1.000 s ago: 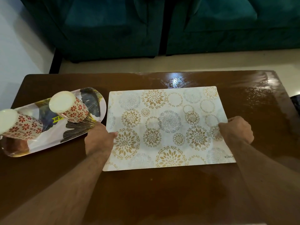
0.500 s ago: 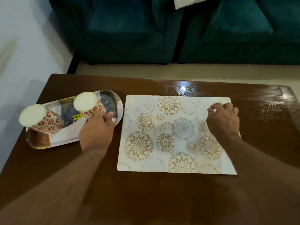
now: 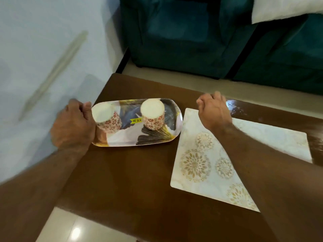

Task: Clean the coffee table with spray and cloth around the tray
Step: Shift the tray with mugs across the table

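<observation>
The patterned oval tray (image 3: pixel 157 137) lies on the left part of the dark brown coffee table (image 3: pixel 125 180). Two floral paper cups stand upside down on it, one at the left end (image 3: pixel 106 119) and one near the middle (image 3: pixel 153 115). My left hand (image 3: pixel 73 124) grips the tray's left end, thumb over the rim beside the left cup. My right hand (image 3: pixel 214 110) hovers with curled fingers over the far left corner of the white and gold placemat (image 3: pixel 197 165), just right of the tray. No spray bottle or cloth is in view.
A teal sofa (image 3: pixel 183 41) with a white cushion (image 3: pixel 283 9) stands beyond the table. A pale wall (image 3: pixel 43 58) runs along the table's left side. The table top shines wet at the far right (image 3: pixel 234 105). Light floor tiles (image 3: pixel 70 229) show at the near left.
My view has swung left. My left hand went from the tray's right end to its left end and took hold. My right hand moved left along the placemat toward the tray.
</observation>
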